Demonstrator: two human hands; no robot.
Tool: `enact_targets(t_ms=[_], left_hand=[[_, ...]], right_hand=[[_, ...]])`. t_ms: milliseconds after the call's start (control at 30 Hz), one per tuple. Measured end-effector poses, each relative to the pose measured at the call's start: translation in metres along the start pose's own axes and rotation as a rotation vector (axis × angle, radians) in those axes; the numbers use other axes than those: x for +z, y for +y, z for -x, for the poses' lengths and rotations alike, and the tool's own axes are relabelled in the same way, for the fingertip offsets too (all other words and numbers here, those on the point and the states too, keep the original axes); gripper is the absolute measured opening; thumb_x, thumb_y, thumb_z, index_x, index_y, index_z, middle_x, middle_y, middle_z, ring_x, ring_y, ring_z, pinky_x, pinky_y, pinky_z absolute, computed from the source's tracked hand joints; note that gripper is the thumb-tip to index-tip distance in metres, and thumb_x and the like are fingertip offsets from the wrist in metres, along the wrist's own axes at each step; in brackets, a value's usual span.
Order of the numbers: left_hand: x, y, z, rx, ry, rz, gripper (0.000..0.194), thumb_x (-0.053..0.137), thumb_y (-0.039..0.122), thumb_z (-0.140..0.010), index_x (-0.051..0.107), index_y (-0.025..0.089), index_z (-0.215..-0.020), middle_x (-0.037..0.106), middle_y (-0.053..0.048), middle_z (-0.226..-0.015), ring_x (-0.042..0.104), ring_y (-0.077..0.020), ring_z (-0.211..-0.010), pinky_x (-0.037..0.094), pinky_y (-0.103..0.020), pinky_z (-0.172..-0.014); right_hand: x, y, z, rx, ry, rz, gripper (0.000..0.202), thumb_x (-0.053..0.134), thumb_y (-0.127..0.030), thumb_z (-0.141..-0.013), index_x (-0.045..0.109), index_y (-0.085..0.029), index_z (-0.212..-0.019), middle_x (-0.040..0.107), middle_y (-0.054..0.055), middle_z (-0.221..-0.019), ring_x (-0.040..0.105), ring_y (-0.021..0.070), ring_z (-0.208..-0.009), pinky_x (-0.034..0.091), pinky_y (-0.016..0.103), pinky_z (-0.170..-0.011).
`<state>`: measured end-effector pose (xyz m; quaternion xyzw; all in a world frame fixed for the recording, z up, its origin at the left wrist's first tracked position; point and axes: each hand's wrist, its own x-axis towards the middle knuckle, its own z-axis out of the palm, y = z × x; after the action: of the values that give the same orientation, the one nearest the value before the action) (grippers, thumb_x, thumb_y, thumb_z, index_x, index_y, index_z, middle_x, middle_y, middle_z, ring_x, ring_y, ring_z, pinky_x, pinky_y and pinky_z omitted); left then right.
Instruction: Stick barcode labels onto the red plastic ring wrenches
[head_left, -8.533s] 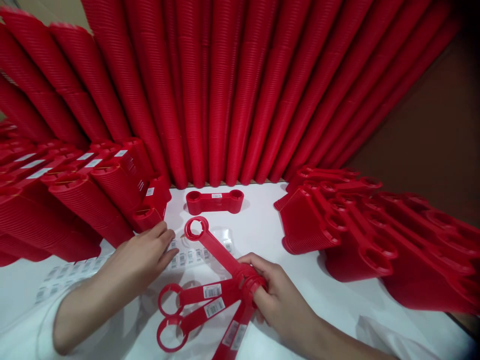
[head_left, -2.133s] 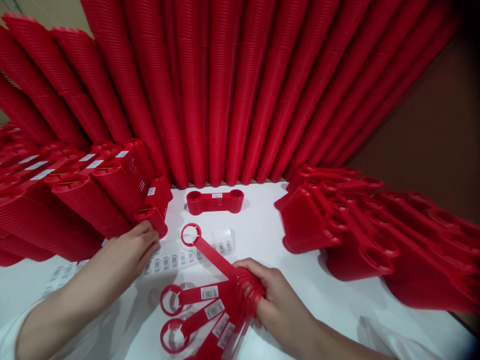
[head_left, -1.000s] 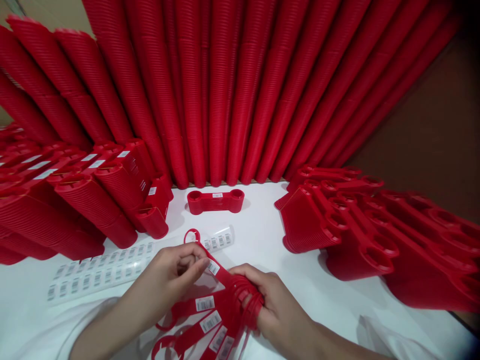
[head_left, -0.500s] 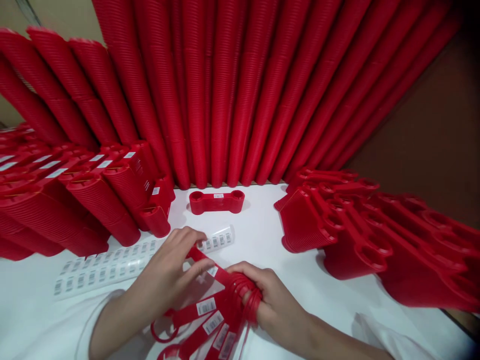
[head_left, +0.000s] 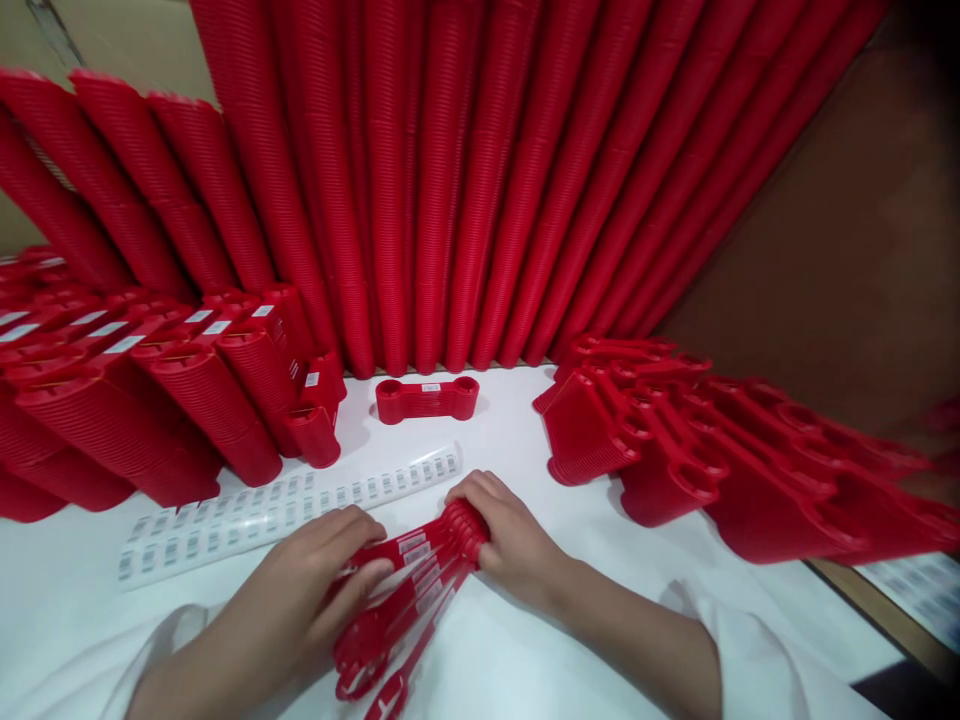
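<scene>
The red pieces [head_left: 397, 605] are above the tabletop [head_left: 517, 430]; the right hand [head_left: 521, 545] grasps their ringed ends with closed fingers [head_left: 471, 492], while the left hand [head_left: 319, 575] has its fingers around the other side. White barcode labels [head_left: 426, 572] are on them, but the print is too small to read. Compared with the earlier frame, the fan is narrower, and more of the label sheet [head_left: 255, 525] is visible.

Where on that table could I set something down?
Bare white tabletop shows between the small red plastic stack, the right hand and the ring-ended red stacks at right. Crowded: left, with packed red stacks and white barcode sheets; back, lined by tall red columns.
</scene>
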<state>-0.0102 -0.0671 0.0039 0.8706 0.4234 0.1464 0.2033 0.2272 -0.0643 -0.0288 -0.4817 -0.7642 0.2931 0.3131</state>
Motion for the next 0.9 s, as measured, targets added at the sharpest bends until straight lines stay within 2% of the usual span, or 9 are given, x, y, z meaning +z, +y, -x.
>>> enact_targets(t_ms=[67,167,300,433,567,633,700,767,900], left_hand=[[0.009,0.002,0.010,0.011,0.053,-0.026,0.035,0.048,0.044,-0.087,0.054,0.026,-0.116,0.063,-0.007,-0.109,0.059,-0.0231,-0.097,0.049,-0.032,-0.082],[0.026,0.007,0.024,0.100,0.121,-0.086,0.067,0.061,0.051,-0.073,0.041,0.029,-0.133,0.057,-0.009,-0.125,0.056,-0.0304,-0.107,0.050,-0.039,-0.086],[0.039,0.013,0.026,0.031,0.105,-0.181,0.043,0.050,0.040,-0.082,0.053,0.025,-0.123,0.065,-0.009,-0.110,0.061,-0.0307,-0.095,0.053,-0.043,-0.078],[0.033,0.016,0.021,-0.042,0.046,-0.076,0.030,0.040,0.034,-0.088,0.060,0.023,-0.108,0.065,-0.008,-0.101,0.060,-0.0276,-0.090,0.052,-0.042,-0.081],[0.017,0.025,0.009,-0.061,0.022,0.090,0.023,0.043,0.033,-0.087,0.059,0.022,-0.100,0.063,-0.006,-0.096,0.058,-0.0240,-0.088,0.050,-0.037,-0.079],[0.003,0.031,-0.007,-0.086,-0.002,0.168,0.022,0.046,0.033,-0.085,0.059,0.021,-0.097,0.063,-0.004,-0.093,0.059,-0.0221,-0.085,0.048,-0.035,-0.076],[-0.015,0.033,-0.031,-0.093,-0.055,0.238,0.024,0.045,0.036,-0.085,0.059,0.020,-0.096,0.064,-0.003,-0.087,0.060,-0.0195,-0.078,0.048,-0.032,-0.071],[-0.034,0.029,-0.060,-0.055,-0.003,0.265,0.028,0.047,0.042,-0.084,0.059,0.019,-0.095,0.065,-0.002,-0.088,0.060,-0.0190,-0.080,0.047,-0.030,-0.071],[-0.068,0.006,-0.113,-0.054,0.277,0.117,0.044,0.048,0.046,-0.082,0.053,0.013,-0.110,0.060,-0.010,-0.107,0.057,-0.0224,-0.095,0.045,-0.033,-0.083]], right_hand=[[0.000,-0.001,0.001,-0.006,-0.016,0.098,0.034,0.048,0.002,-0.063,0.051,-0.018,-0.090,0.056,0.003,-0.091,0.047,0.0189,-0.086,0.037,0.032,-0.076],[0.003,-0.002,0.002,0.022,-0.018,0.204,0.024,0.049,-0.003,-0.071,0.050,-0.018,-0.089,0.056,0.004,-0.088,0.046,0.0193,-0.083,0.037,0.033,-0.075],[0.001,-0.008,0.009,0.011,-0.066,0.315,0.028,0.046,-0.001,-0.069,0.050,-0.017,-0.092,0.056,0.006,-0.091,0.045,0.0208,-0.084,0.037,0.036,-0.076],[-0.011,-0.025,0.025,-0.149,-0.186,0.266,0.039,0.047,-0.003,-0.069,0.049,-0.017,-0.106,0.055,0.006,-0.101,0.046,0.0205,-0.090,0.039,0.035,-0.081],[-0.016,-0.041,0.028,-0.297,-0.256,0.497,0.043,0.053,-0.011,-0.073,0.049,-0.013,-0.115,0.056,0.011,-0.107,0.048,0.0258,-0.098,0.037,0.042,-0.091],[-0.018,-0.043,0.015,-0.348,-0.217,0.723,0.033,0.049,-0.011,-0.080,0.051,-0.010,-0.113,0.060,0.013,-0.098,0.052,0.0270,-0.093,0.035,0.046,-0.091],[-0.026,-0.043,-0.008,-0.379,-0.214,0.856,0.027,0.044,-0.006,-0.084,0.054,-0.009,-0.110,0.062,0.011,-0.090,0.055,0.0241,-0.086,0.037,0.041,-0.088],[-0.042,-0.044,-0.040,-0.378,-0.162,0.921,0.021,0.042,-0.007,-0.087,0.056,-0.010,-0.103,0.063,0.011,-0.092,0.056,0.0238,-0.087,0.038,0.037,-0.083],[-0.077,-0.049,-0.107,-0.206,-0.172,0.919,0.015,0.045,-0.016,-0.089,0.059,-0.013,-0.095,0.066,0.011,-0.091,0.061,0.0218,-0.079,0.038,0.029,-0.066]])
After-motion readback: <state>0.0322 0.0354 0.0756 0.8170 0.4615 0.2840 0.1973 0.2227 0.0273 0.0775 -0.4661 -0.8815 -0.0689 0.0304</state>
